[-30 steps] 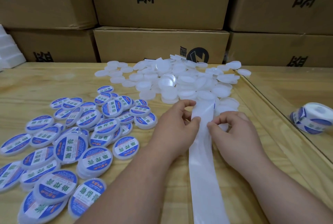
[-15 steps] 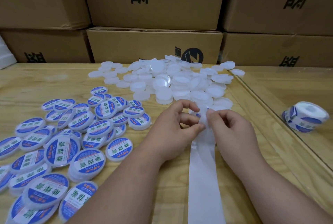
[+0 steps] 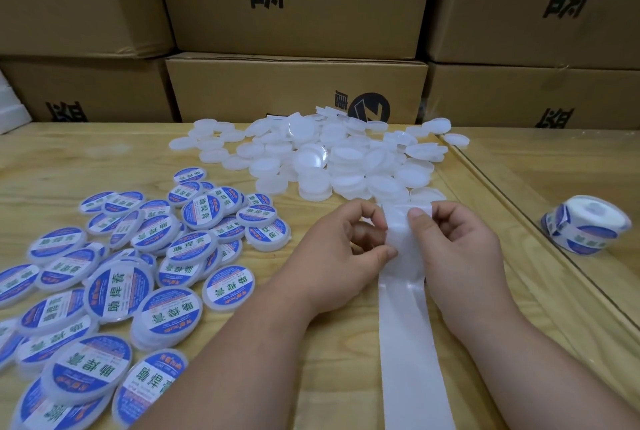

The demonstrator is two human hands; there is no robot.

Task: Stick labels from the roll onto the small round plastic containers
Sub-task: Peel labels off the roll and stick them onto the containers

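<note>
Both hands pinch the white backing strip (image 3: 410, 325) at its top end: left hand (image 3: 341, 256) w/ thumb and forefinger on its left edge, right hand (image 3: 457, 249) w/ thumb on front. Can't tell if a label's on it; strip's lower end cut off by frame. Unlabelled containers (image 3: 322, 159) piled just beyond, labelled ones (image 3: 131, 256) at left, label roll (image 3: 585, 223) far right on bench (image 3: 519, 291).

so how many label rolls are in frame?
1: the blue-and-white label roll lies on its side at the table's right, beyond the glass edge. Separately, both hands pinch a loose white backing strip. Others could sit out of frame.
</note>
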